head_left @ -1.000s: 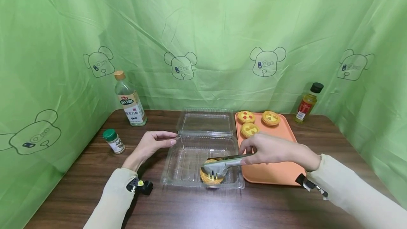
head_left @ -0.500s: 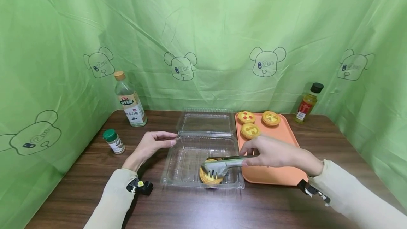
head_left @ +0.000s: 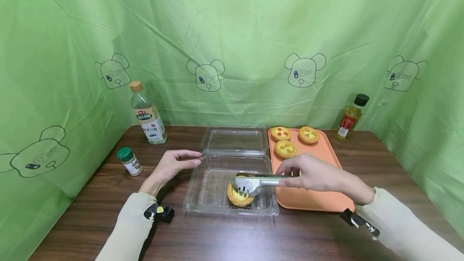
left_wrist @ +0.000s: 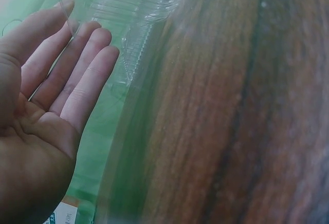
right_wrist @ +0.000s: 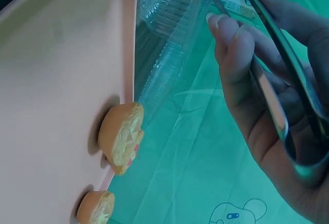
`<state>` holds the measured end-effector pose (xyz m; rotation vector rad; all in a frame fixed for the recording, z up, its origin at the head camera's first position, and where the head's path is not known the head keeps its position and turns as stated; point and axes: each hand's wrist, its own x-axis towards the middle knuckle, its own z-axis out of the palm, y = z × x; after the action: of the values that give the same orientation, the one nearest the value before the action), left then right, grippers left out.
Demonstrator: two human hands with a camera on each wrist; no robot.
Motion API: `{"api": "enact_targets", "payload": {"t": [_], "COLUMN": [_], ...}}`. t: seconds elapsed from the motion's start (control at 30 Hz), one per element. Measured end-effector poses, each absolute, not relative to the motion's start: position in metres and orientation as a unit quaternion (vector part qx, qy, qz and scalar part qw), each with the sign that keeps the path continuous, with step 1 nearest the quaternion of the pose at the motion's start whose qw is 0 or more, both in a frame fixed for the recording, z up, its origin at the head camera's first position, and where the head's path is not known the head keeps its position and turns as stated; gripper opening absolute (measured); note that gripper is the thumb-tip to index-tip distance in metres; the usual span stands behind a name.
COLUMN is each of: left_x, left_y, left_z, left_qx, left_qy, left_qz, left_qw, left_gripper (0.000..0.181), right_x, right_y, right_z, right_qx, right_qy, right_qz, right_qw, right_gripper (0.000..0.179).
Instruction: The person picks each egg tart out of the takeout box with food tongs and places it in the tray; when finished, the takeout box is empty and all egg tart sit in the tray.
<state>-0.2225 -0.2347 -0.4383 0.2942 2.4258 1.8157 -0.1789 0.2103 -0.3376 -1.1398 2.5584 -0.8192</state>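
In the head view, a clear plastic hinged container point(head_left: 214, 188) lies with its lid folded back. My left hand point(head_left: 174, 166) pinches its left rim near the hinge; in the left wrist view the thumb and fingers point(left_wrist: 85, 90) lie on either side of the clear edge. An egg tart point(head_left: 240, 201) sits in the container's front right part. Over the tart's far side are the slotted metal tongs point(head_left: 250, 184), which my right hand point(head_left: 311, 172) grips by the handles. The right wrist view shows the tongs' two arms point(right_wrist: 270, 93) spread apart inside the hand.
Right of the container, an orange tray point(head_left: 315, 198) carries three tarts point(head_left: 285, 149) toward its far end. A vinegar bottle point(head_left: 150, 118) and a green-capped shaker point(head_left: 129, 161) stand at left. An oil bottle point(head_left: 349, 118) stands back right. A green curtain point(head_left: 246, 31) encloses the table.
The tongs have drawn back from the tart's middle, away from the viewer and slightly right, baring more of it. My right hand has shifted right with them; the left hand has stayed still.
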Motion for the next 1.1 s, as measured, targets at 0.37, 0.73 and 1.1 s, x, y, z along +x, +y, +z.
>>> {"api": "enact_targets", "payload": {"t": [0.37, 0.73, 1.1], "left_x": [-0.223, -0.224, -0.224], "left_y": [-0.235, -0.235, -0.235], "left_z": [-0.442, -0.442, -0.442], "left_qx": [0.097, 0.092, 0.094], "left_qy": [0.789, 0.787, 0.786], "left_qz": [0.605, 0.608, 0.610], "left_qw": [0.049, 0.049, 0.049], "left_gripper": [0.037, 0.037, 0.037], "right_x": [-0.176, -0.176, -0.176], "right_y": [0.221, 0.242, 0.270], "right_z": [-0.342, -0.340, -0.337], "right_qx": [-0.342, -0.290, -0.229], "right_qy": [0.876, 0.876, 0.891], "right_qz": [-0.324, -0.373, -0.388], "right_qw": [0.109, 0.092, 0.056], "right_gripper": [0.012, 0.020, 0.019]}}
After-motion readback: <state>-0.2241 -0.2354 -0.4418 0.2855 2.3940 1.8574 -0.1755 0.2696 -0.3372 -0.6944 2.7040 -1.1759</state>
